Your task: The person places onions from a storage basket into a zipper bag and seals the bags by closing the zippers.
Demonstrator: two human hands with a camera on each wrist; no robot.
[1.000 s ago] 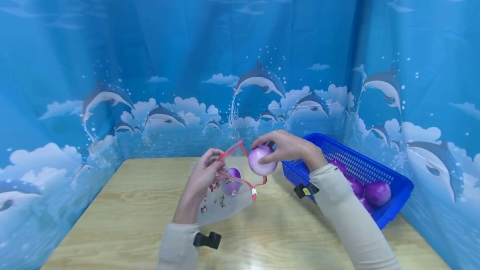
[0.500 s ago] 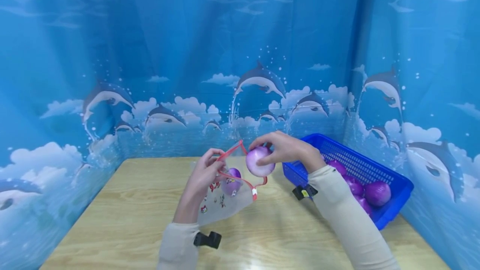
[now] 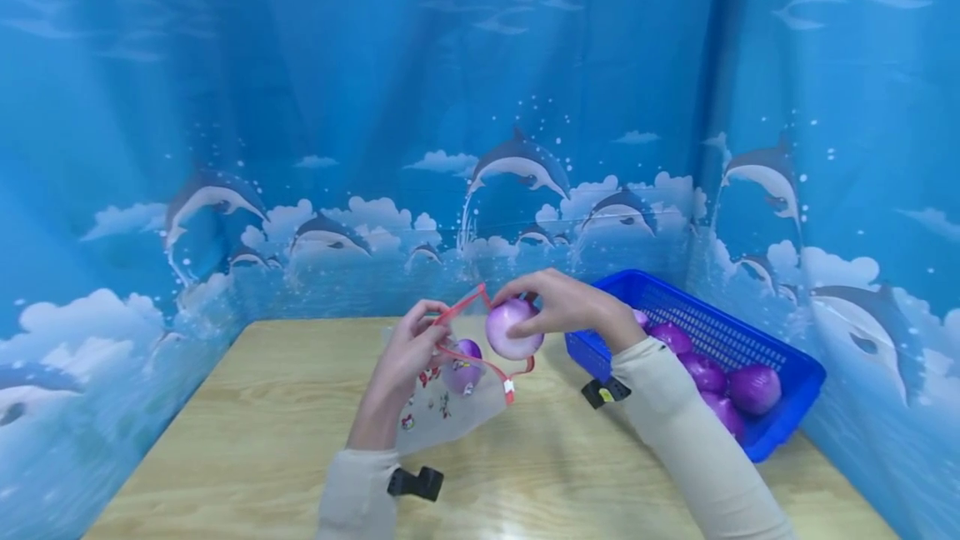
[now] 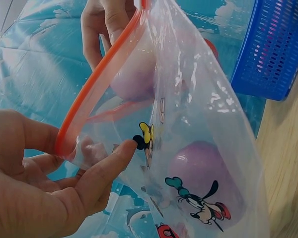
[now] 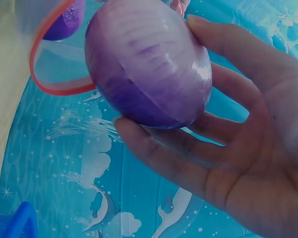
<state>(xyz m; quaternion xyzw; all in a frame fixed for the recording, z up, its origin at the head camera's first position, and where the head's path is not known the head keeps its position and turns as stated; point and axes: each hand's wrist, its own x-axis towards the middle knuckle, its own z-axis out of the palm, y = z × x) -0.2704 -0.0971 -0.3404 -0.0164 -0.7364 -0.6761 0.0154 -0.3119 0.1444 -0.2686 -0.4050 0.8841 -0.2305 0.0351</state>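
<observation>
A clear slider zip bag [image 3: 457, 419] with an orange-red rim and cartoon prints is held with its mouth apart. My left hand [image 3: 405, 348] pinches the rim between thumb and fingers; in the left wrist view, one finger [image 4: 111, 166] of that hand lies along the plastic. Inside the bag sits one purple onion [image 4: 201, 168]. My right hand [image 3: 570, 302] grips another onion [image 5: 144, 64], pale on one side and deep purple on the other, at the bag's mouth. Fingers and thumb are spread round it, and the bag's rim passes beside it.
On the right of the wooden table [image 3: 247, 407] stands a blue perforated basket [image 3: 735, 332], angled, with several purple onions [image 3: 755, 388] in it. My right forearm passes over its near side. A blue dolphin-print curtain [image 3: 375, 107] encloses the table's back and sides.
My right hand has brought its onion slightly left and down, closer into the bag's mouth. My left hand and the bag have stayed almost still.
</observation>
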